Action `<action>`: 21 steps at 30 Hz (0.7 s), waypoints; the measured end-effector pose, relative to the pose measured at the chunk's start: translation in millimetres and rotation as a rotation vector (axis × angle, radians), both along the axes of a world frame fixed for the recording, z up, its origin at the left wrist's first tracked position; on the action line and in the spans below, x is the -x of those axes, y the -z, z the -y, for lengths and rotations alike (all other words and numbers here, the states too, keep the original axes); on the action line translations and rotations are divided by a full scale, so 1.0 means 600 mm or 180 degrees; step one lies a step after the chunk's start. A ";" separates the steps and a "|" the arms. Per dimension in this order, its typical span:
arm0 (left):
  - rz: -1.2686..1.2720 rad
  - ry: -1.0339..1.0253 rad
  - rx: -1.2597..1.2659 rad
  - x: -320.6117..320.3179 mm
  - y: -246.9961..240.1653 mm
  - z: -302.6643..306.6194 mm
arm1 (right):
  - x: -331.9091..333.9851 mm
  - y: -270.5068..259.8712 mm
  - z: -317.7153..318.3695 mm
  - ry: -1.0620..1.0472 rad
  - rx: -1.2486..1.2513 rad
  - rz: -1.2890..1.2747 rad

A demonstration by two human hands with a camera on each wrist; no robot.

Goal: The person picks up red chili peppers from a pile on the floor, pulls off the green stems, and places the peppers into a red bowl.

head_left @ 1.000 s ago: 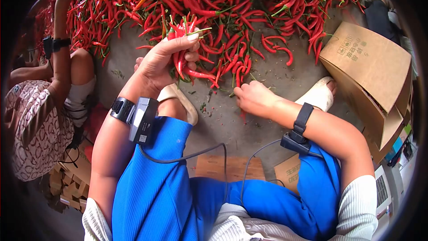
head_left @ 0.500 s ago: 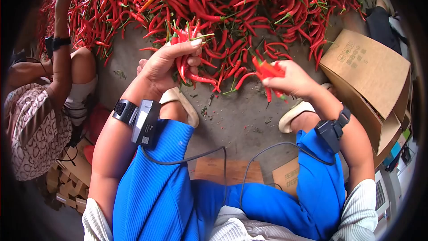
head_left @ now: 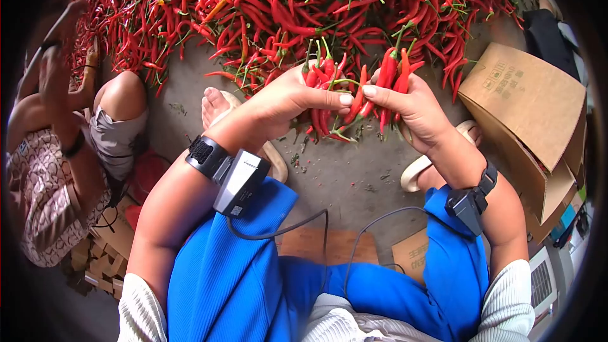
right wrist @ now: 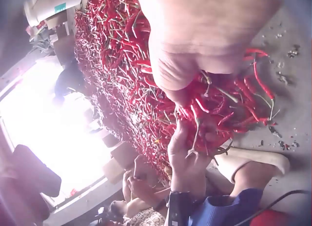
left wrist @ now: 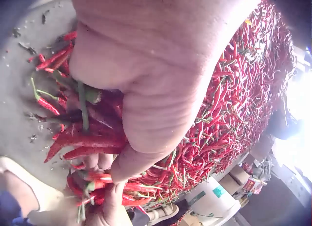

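In the head view my left hand (head_left: 288, 102) grips a bunch of red chili peppers (head_left: 326, 76) with green stems, thumb laid across it. Just to its right, my right hand (head_left: 421, 111) holds a smaller bunch of red chilies (head_left: 387, 82), thumb pressed over them. The two thumb tips almost meet, with a chili between them. Seen from the left wrist, the held chilies (left wrist: 92, 138) stick out under my left hand (left wrist: 146, 89). In the right wrist view my right hand (right wrist: 195, 45) partly hides its bunch, and the left hand (right wrist: 187, 157) comes up from below.
A large pile of red chilies (head_left: 253, 0) spreads over the grey floor (head_left: 329, 183) ahead. An open cardboard box (head_left: 519, 101) stands at the right. Another person (head_left: 69, 152) sits at the left. A white bucket (left wrist: 209, 201) shows beyond the pile.
My right hand picked chilies up from the pile's near edge, rose with them, and moved left to meet my left hand. The left hand shifted right, still holding its bunch.
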State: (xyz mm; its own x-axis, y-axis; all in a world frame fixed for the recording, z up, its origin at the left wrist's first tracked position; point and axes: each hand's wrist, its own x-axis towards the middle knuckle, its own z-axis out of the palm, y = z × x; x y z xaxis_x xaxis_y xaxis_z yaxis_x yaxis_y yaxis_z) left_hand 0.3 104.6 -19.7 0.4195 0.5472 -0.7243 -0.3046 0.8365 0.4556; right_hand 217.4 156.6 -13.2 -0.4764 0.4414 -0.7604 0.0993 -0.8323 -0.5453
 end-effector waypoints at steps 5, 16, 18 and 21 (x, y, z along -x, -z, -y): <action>-0.0023 -0.0099 -0.0054 -0.006 -0.016 -0.004 | 0.028 -0.023 0.008 0.0056 -0.0164 -0.0099; 0.0022 -0.0277 0.0209 0.042 -0.011 0.007 | -0.054 0.054 -0.018 -0.1358 -0.1193 0.1092; 0.0352 -0.0553 0.0298 0.057 0.012 0.017 | -0.064 0.082 0.009 -0.2062 -0.2549 0.1128; 0.0077 -0.0801 0.0460 0.058 0.005 0.019 | -0.037 0.100 0.054 -0.2757 -0.3590 0.0753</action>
